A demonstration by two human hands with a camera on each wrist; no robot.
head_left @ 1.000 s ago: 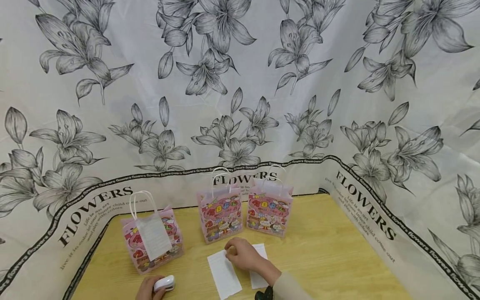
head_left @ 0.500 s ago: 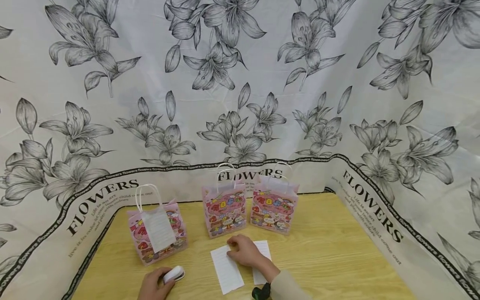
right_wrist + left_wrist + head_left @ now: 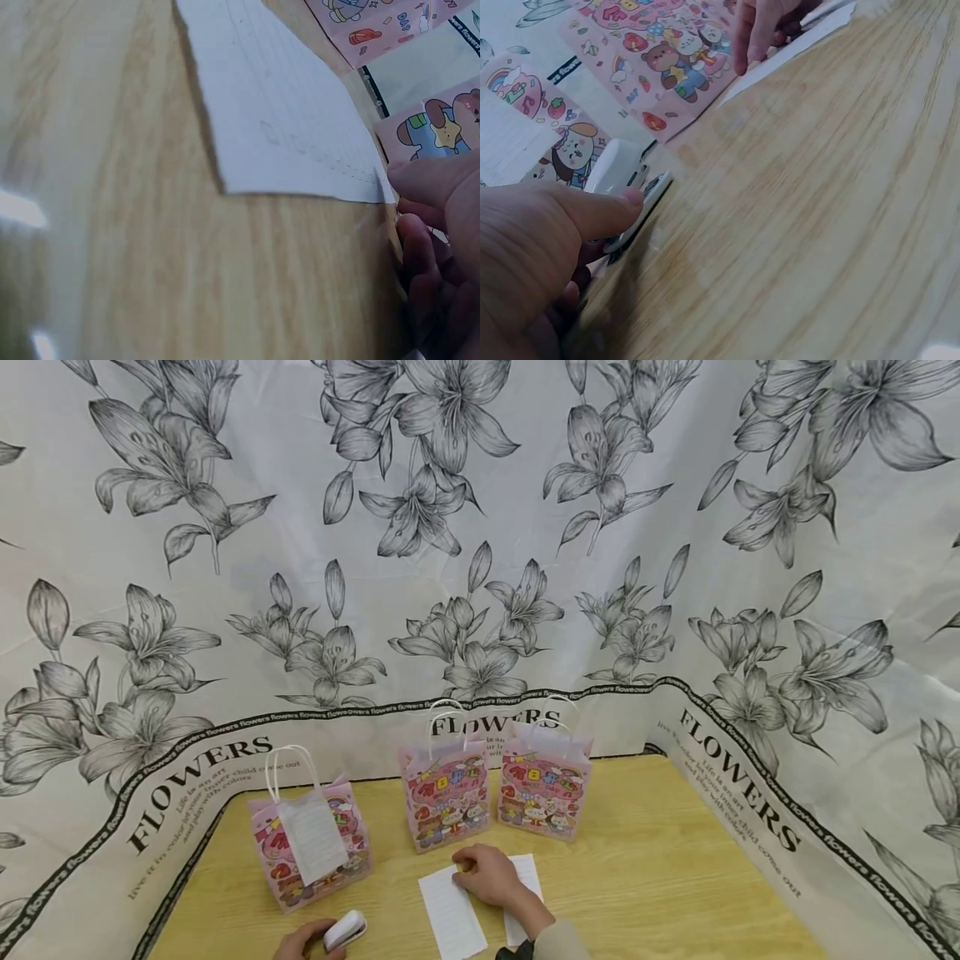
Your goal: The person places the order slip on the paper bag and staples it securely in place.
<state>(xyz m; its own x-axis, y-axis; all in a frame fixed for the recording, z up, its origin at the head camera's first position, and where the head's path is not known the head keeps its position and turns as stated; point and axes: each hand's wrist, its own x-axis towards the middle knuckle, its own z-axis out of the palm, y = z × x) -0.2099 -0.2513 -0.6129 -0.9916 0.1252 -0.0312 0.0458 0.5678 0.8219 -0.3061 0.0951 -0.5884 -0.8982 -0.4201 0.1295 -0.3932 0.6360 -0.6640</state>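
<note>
My left hand (image 3: 303,941) grips a small white stapler (image 3: 616,166) low over the table's near left part, thumb along its side. The stapler's hinged end and base show past the thumb in the left wrist view. With thumb and fingertips, my right hand (image 3: 486,875) pinches the far corner of a white lined paper slip (image 3: 277,112). A second slip (image 3: 528,875) lies on the table, partly hidden under the right wrist. Another lined sheet (image 3: 313,839) hangs on the front of the left pink gift bag (image 3: 272,852), below its white handles.
Two more pink cartoon gift bags, one at the middle (image 3: 447,797) and one to its right (image 3: 543,789), stand upright beyond the slips. Behind the wooden table (image 3: 675,860) hangs a white curtain (image 3: 480,610) printed with black flowers, bordering the back and sides.
The left hand has shifted slightly right with the stapler. My right hand keeps its pinch at the slip's corner. The head view has tilted a little.
</note>
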